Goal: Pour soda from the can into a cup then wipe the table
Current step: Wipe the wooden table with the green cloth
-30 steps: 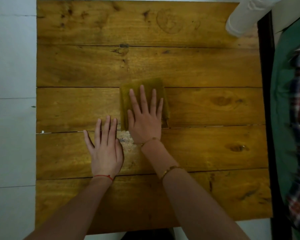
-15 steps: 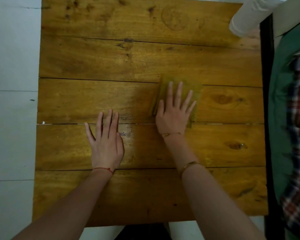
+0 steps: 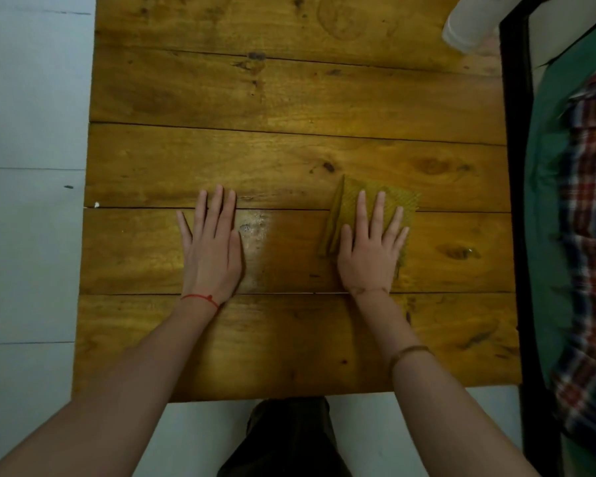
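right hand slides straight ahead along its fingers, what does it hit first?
Nothing, apparently: beyond the right hand, flat on the folded yellow-green cloth, only bare wooden plank table shows; the white cylinder sits farther right.

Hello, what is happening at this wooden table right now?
A person is wiping the table. The right hand lies flat on a folded yellow-green cloth, pressing it onto the boards. The left hand rests flat on the wood beside a pale wet-looking patch. A white cup stands at the far right corner. No can is visible.
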A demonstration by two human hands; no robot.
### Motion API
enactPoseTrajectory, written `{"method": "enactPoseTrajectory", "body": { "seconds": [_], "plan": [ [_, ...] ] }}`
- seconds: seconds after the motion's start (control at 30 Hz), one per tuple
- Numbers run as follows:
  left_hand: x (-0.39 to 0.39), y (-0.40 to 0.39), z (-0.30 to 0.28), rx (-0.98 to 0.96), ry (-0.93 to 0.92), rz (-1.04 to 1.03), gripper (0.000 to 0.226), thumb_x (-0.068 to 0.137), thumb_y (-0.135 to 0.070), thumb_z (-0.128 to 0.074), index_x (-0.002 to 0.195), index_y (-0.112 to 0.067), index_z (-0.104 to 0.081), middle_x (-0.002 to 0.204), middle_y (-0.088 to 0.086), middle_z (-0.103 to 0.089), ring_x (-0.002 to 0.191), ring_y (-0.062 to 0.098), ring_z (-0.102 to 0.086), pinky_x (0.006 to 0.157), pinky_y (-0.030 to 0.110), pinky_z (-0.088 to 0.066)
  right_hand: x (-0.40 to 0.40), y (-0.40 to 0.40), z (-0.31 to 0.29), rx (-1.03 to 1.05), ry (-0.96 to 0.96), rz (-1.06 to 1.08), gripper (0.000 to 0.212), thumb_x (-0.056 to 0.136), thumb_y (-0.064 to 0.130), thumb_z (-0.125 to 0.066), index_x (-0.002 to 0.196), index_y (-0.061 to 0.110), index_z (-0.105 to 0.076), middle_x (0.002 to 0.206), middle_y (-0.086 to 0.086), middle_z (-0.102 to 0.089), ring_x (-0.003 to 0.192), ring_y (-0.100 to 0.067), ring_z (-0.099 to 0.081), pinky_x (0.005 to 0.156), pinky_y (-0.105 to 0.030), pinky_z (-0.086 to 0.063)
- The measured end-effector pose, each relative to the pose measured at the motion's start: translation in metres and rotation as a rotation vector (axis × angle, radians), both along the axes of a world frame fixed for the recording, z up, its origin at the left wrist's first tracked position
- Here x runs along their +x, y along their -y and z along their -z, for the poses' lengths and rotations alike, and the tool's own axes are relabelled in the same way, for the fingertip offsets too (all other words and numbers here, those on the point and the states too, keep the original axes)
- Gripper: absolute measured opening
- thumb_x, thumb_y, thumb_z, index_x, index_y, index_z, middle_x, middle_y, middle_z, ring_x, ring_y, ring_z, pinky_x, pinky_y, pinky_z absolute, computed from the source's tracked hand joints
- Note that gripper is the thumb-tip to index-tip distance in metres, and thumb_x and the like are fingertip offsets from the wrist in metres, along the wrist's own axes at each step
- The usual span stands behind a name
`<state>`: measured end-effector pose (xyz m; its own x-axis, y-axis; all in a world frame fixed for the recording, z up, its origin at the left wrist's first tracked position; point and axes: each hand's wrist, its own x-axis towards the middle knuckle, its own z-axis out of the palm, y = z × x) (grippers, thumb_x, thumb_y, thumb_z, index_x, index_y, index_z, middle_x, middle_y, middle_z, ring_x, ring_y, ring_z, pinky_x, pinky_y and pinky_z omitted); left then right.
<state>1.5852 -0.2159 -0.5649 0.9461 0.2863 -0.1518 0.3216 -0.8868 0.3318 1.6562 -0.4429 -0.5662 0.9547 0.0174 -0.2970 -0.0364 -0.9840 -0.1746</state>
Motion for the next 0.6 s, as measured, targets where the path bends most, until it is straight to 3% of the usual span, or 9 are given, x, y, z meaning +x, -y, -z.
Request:
{"method": "enactPoseTrajectory", "body": {
  "seconds": [0.1,0.3,0.4,0.5,0.6],
  "plan": [
    [-0.025,0.008,-0.012,-0.094,0.061,-0.055,0.053,0.103,-0.025,-0.021,0.156,-0.016,-0.018,0.165,0.001,-0.010,0.153,0.019,0.001,0.122,0.051,0.005,-0.006,-0.030,-0.001,0.026,0.006,0.053,0.060,0.102,0.043,-0.022,0.155,0.031,0.006,0.163,0.000,0.013,0.149,-0.036,0.015,0.119,-0.057,0.007],
    [-0.082,0.025,-0.018,-0.183,0.087,-0.173,0.052,0.104,-0.029,-0.019,0.153,-0.014,-0.026,0.161,0.002,-0.024,0.151,0.020,-0.012,0.123,0.049,-0.004,-0.075,-0.083,-0.013,0.129,-0.059,-0.319,0.060,0.102,0.044,-0.022,0.153,0.036,0.007,0.163,0.005,0.016,0.148,-0.032,0.021,0.119,-0.055,0.010],
    [-0.107,0.033,-0.025,-0.188,0.068,-0.202,0.052,0.103,-0.029,-0.019,0.151,-0.013,-0.032,0.158,0.004,-0.032,0.148,0.021,-0.020,0.123,0.047,-0.012,-0.107,-0.077,-0.014,0.138,-0.092,-0.372,0.060,0.102,0.044,-0.023,0.153,0.037,0.006,0.163,0.005,0.014,0.148,-0.032,0.020,0.120,-0.055,0.007],
    [-0.127,0.043,-0.033,-0.179,0.013,-0.217,0.053,0.102,-0.030,-0.018,0.149,-0.013,-0.037,0.154,0.004,-0.038,0.142,0.023,-0.027,0.120,0.036,-0.015,-0.136,-0.057,-0.019,0.129,-0.117,-0.416,0.061,0.101,0.045,-0.025,0.153,0.038,0.006,0.163,0.005,0.013,0.148,-0.032,0.019,0.121,-0.055,0.004],
    [-0.144,0.059,-0.042,-0.160,-0.033,-0.205,0.052,0.102,-0.034,-0.019,0.144,-0.015,-0.043,0.145,0.003,-0.045,0.132,0.023,-0.039,0.115,0.039,-0.025,-0.166,-0.037,-0.027,0.126,-0.160,-0.398,0.062,0.101,0.047,-0.025,0.152,0.040,0.007,0.163,0.007,0.014,0.148,-0.030,0.019,0.121,-0.052,0.006]
  ]
}}
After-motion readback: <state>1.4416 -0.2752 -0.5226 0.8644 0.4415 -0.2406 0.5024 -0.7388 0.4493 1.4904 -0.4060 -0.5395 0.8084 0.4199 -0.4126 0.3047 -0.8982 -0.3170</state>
